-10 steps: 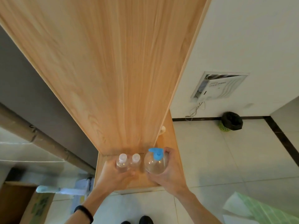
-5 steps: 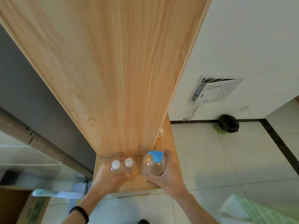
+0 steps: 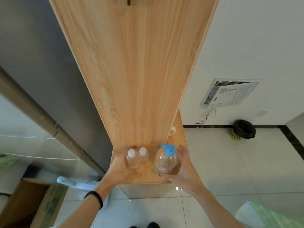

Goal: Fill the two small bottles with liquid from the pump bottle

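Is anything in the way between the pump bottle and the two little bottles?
No, only bare wooden shelf lies between the pump bottle and the two small bottles. But both small bottles have their white caps on, so liquid can't get in yet.

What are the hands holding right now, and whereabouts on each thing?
The left hand grips both small bottles round their lower bodies. The right hand cups the side of the pump bottle; its fingers look loose, so a firm grip cannot be told.

wooden cabinet (image 3: 139,71), green bin (image 3: 243,131) by wall, cardboard box (image 3: 29,203) on floor.
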A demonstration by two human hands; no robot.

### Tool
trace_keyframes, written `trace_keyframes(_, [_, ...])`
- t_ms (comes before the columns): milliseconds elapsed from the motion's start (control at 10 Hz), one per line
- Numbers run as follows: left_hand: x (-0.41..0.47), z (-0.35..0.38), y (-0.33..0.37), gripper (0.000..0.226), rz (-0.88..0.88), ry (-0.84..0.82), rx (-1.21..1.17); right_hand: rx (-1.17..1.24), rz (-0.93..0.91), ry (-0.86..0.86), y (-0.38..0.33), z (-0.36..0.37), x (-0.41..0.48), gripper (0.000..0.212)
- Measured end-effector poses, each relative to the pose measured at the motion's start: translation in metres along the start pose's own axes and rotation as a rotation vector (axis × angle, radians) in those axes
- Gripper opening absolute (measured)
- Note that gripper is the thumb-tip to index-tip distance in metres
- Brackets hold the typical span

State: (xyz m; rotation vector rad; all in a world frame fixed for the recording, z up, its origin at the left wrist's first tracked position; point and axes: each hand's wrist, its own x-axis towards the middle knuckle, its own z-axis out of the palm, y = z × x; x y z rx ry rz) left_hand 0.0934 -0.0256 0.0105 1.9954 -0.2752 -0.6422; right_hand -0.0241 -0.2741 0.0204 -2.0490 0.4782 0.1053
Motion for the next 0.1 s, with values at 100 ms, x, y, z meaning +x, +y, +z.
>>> trace_keyframes(100, [-0.0286,-0.0082,-0.0079,0.069,-0.022,0.155,-0.091,0.023,-0.065,0.087,0.0015,-0.0294,-0.0212,0.102])
